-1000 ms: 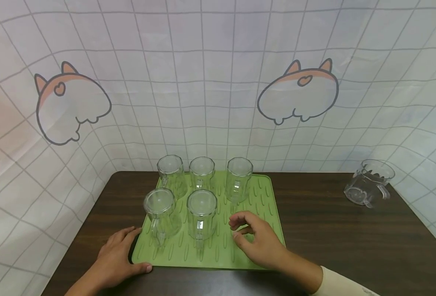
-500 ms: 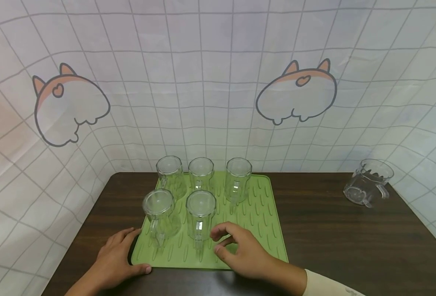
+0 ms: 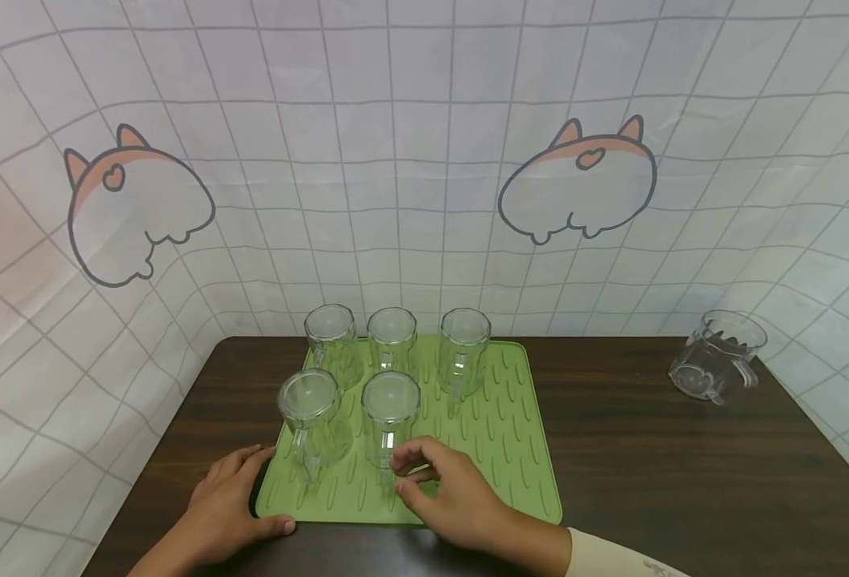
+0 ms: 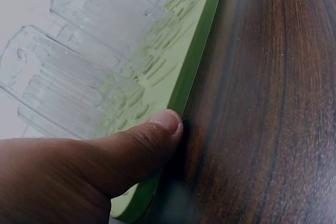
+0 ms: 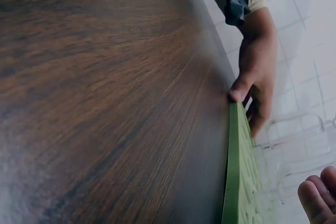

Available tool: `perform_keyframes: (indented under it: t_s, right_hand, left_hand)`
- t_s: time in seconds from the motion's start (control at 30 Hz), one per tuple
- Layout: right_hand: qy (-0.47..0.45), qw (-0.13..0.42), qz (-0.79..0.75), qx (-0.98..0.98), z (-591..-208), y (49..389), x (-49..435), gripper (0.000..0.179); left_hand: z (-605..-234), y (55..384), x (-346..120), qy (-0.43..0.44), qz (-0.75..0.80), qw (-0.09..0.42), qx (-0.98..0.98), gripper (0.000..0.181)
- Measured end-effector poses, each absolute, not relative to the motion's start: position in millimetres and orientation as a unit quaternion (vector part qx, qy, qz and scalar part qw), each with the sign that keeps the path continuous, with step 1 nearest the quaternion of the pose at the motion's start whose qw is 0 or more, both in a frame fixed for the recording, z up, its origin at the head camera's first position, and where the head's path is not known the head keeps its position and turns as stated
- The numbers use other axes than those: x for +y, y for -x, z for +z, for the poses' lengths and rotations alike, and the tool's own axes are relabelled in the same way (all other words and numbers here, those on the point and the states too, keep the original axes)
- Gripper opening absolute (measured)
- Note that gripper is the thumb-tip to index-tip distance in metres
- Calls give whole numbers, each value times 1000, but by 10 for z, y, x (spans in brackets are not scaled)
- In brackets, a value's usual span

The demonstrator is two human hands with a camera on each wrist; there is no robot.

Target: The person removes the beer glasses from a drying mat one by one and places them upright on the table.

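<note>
On a green drying mat (image 3: 482, 481) stand several clear glass mugs, upside down with their closed bases up. My right hand (image 3: 456, 497) is at the handle of the front middle mug (image 3: 392, 413), its fingers bent and thumb apart; whether the fingertips touch the handle cannot be made out. In the right wrist view, that hand's fingertips (image 5: 317, 198) are beside clear glass. My left hand (image 3: 226, 505) rests at the mat's front left corner, thumb (image 4: 165, 124) on the front rim and fingers along the left side. To its right stands the front left mug (image 3: 312, 401).
Three more mugs form the back row: left (image 3: 332, 336), middle (image 3: 392, 336) and right (image 3: 465, 336). A separate clear glass mug (image 3: 713, 361) stands rim up at the far right of the dark wooden table (image 3: 648, 449). A white gridded sheet (image 3: 424, 160) hangs behind.
My right hand has moved left across the front of the mat, up to the front middle mug's handle. The left hand and the mugs have stayed put.
</note>
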State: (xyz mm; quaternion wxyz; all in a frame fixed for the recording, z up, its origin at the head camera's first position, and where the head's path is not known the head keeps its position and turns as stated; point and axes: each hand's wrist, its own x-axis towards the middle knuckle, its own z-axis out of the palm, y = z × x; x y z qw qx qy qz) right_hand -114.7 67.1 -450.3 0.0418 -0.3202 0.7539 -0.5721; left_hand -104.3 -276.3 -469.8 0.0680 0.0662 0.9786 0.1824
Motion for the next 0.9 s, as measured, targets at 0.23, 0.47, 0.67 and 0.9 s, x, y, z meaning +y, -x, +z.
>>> perform_keyframes:
  t_s: [0.23,0.47,0.67,0.9]
  right_hand:
    - [307,60,-577,755,-4533,1167,595,26]
    - [300,51,-570,763,-4572,1167,496,23]
    - [310,11,-556,771,-4609,1184,438,16]
    - [305,-14,-545,781,-4634,1185,463,12]
  left_hand:
    - [-4688,1046,-2758,-64,180,71,979,118]
    - [-4685,1046,-2755,-65,177,71,980,118]
    - [-4680,1049,-2752,-63,176,75,980,118]
    - [-4674,1045,-2745,-64,176,73,980,118]
